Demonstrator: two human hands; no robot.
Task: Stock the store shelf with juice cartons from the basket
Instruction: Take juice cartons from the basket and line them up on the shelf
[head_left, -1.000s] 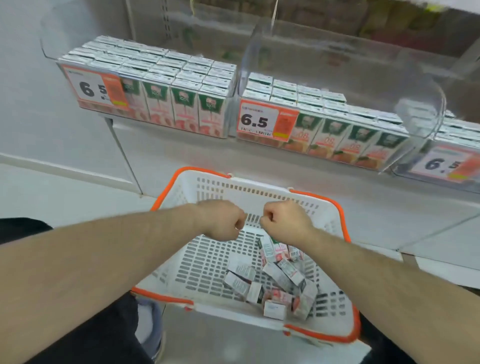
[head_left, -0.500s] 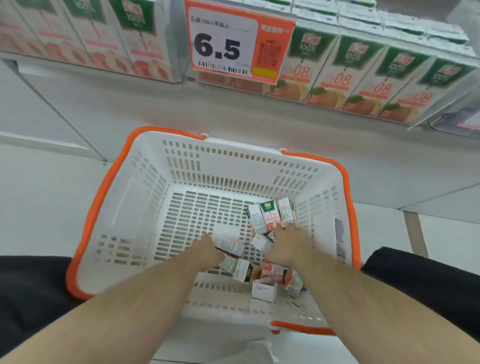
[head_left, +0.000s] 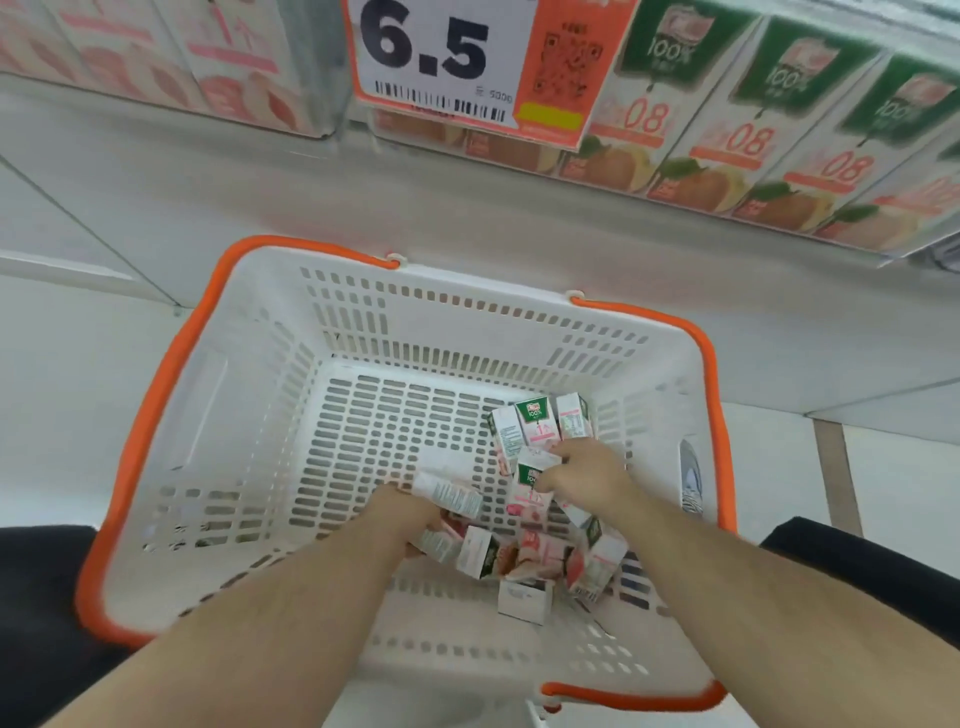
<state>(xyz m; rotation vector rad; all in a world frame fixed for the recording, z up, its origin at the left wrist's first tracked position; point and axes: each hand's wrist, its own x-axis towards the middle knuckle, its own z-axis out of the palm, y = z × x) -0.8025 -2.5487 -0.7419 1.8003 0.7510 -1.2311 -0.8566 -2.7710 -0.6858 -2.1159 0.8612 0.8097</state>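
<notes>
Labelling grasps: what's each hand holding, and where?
Left hand grips a carton by one end. Right hand pinches another carton near its top.

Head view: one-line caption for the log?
Both hands, left hand and right hand, grip juice cartons inside the basket below the stocked shelf.
</notes>
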